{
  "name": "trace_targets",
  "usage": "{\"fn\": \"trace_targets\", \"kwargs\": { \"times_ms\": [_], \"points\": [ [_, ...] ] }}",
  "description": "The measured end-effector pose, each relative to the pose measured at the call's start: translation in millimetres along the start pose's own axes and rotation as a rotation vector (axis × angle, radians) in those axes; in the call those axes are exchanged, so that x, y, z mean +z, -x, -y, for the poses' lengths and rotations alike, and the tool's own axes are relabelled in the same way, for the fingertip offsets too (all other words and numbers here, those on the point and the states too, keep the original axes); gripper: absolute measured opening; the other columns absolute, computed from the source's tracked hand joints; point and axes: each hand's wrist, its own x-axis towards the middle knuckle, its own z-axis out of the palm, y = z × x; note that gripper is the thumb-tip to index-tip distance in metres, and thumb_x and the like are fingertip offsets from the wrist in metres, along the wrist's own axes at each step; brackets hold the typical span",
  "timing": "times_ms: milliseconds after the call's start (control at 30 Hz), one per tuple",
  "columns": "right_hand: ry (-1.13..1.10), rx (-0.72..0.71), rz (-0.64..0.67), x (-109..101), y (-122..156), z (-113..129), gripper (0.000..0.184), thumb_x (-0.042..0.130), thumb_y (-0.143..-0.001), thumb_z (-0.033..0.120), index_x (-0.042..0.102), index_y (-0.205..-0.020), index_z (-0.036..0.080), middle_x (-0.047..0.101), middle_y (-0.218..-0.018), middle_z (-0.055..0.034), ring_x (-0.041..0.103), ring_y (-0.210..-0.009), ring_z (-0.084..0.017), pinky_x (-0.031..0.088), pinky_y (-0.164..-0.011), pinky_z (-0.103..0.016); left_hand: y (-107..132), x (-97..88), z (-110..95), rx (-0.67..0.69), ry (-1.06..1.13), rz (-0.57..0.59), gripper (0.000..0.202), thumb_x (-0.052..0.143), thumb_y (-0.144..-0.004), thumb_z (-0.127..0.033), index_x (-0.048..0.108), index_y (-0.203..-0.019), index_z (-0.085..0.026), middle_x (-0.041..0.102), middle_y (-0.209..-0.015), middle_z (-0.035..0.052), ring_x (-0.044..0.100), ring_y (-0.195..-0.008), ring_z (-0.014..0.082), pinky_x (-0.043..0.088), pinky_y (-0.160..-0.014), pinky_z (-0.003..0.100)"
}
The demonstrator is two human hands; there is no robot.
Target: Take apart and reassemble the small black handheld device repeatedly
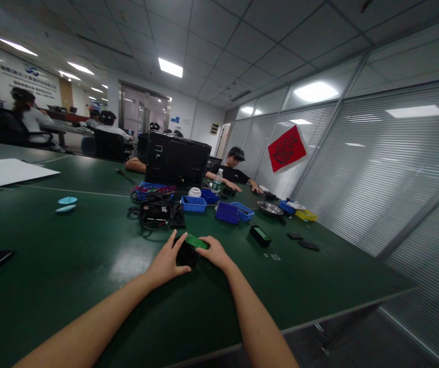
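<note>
A small green circuit board (195, 241) is pinched at its right end in my right hand (215, 252). Just below and left of the board, a black plastic case (187, 255) rests on the green table. My left hand (168, 261) is around the left side of this case, its thumb at the near side and its fingers at the far side. The board lies tilted over the case's upper edge; whether it sits inside cannot be made out. To the right stands another black case (260, 236) with a green face, apart from both hands.
Small clear pieces (275, 257) and flat black pieces (309, 246) lie at right. Beyond my hands are a black power adapter (155, 214) with cables, blue bins (193, 204), a metal bowl (269, 208), a bottle (217, 181) and a monitor (177, 158). A person (237, 171) sits opposite.
</note>
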Motion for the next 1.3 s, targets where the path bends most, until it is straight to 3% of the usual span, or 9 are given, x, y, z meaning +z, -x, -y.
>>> {"fn": "trace_targets", "kwargs": {
  "times_ms": [167,333,533,700,867,967,1033,1200,1300],
  "points": [
    [-0.076,0.048,-0.039,3.6,-4.5,-9.4,0.041,0.062,-0.068,0.03,0.06,-0.106,0.016,0.062,-0.098,-0.0062,0.056,-0.084,-0.017,0.042,-0.076,-0.028,-2.4,-2.6,1.3,-0.007,-0.02,-0.015,0.089,0.069,-0.058,-0.033,0.025,-0.135,-0.025,0.03,-0.138,0.0098,0.036,-0.123,0.0265,0.031,-0.1,0.038],
    [-0.022,0.041,-0.086,2.5,-6.3,-21.1,0.04,0.064,-0.067,0.033,0.062,-0.102,0.015,0.06,-0.093,-0.007,0.054,-0.083,-0.017,0.041,-0.076,-0.028,-2.4,-6.5,2.8,-0.027,-0.012,0.07,0.078,0.063,-0.064,-0.034,0.029,-0.133,-0.023,0.051,-0.122,0.0068,0.047,-0.11,0.0237,0.034,-0.095,0.035],
    [0.057,0.06,-0.064,0.7,-5.9,-22.5,0.043,0.067,-0.063,0.037,0.063,-0.101,0.017,0.058,-0.088,-0.0059,0.054,-0.081,-0.017,0.041,-0.075,-0.028,-1.7,-8.7,-0.4,-0.011,-0.006,0.127,0.08,0.066,-0.06,-0.033,0.031,-0.132,-0.025,0.051,-0.124,0.0046,0.047,-0.11,0.0231,0.035,-0.093,0.033],
    [0.031,0.112,-0.135,-1.3,-6.8,-17.0,0.036,0.066,-0.064,0.032,0.065,-0.096,0.015,0.059,-0.088,-0.0074,0.054,-0.081,-0.018,0.04,-0.074,-0.027,-4.2,-7.3,4.2,-0.098,0.024,0.099,0.069,0.066,-0.06,-0.027,0.041,-0.124,-0.02,0.052,-0.123,0.0069,0.048,-0.111,0.0217,0.034,-0.094,0.031],
    [-0.419,0.185,-0.245,-13.4,-6.6,-13.7,0.043,0.063,-0.065,0.037,0.063,-0.101,0.013,0.061,-0.084,-0.0057,0.054,-0.073,-0.017,0.042,-0.069,-0.03,-5.8,-5.7,10.1,-0.175,0.043,0.046,0.061,0.067,-0.06,-0.025,0.045,-0.117,-0.018,0.055,-0.116,0.0077,0.05,-0.108,0.0215,0.036,-0.093,0.031],
    [-0.776,0.129,-0.175,-17.0,-3.8,-8.6,0.048,0.065,-0.064,0.039,0.06,-0.105,0.015,0.063,-0.088,-0.0052,0.056,-0.075,-0.018,0.043,-0.07,-0.031,-5.5,-5.6,10.3,-0.176,0.03,0.031,0.06,0.067,-0.06,-0.024,0.046,-0.116,-0.017,0.056,-0.115,0.0082,0.051,-0.107,0.0217,0.037,-0.091,0.031],
    [-0.859,0.094,-0.097,-16.0,-1.4,-3.5,0.048,0.068,-0.061,0.037,0.061,-0.103,0.016,0.063,-0.089,-0.0049,0.056,-0.078,-0.018,0.043,-0.072,-0.032,-5.1,-5.8,9.4,-0.184,0.026,0.026,0.059,0.067,-0.06,-0.025,0.046,-0.115,-0.017,0.056,-0.114,0.0082,0.051,-0.106,0.0217,0.037,-0.09,0.03],
    [-0.761,0.011,0.042,-10.2,1.9,7.3,0.044,0.071,-0.059,0.034,0.064,-0.099,0.018,0.063,-0.09,-0.0028,0.056,-0.081,-0.017,0.041,-0.077,-0.033,-5.5,-5.9,7.3,-0.207,0.035,0.021,0.057,0.067,-0.06,-0.025,0.048,-0.113,-0.018,0.058,-0.112,0.0074,0.053,-0.103,0.0216,0.038,-0.088,0.031],
    [-0.703,-0.005,0.051,-9.3,1.2,7.1,0.043,0.07,-0.06,0.034,0.064,-0.1,0.019,0.063,-0.091,-0.0026,0.055,-0.079,-0.016,0.041,-0.076,-0.032,-6.2,-5.7,7.3,-0.216,0.038,0.023,0.059,0.067,-0.06,-0.024,0.046,-0.115,-0.018,0.058,-0.113,0.0077,0.053,-0.103,0.022,0.038,-0.088,0.031]
  ]
}}
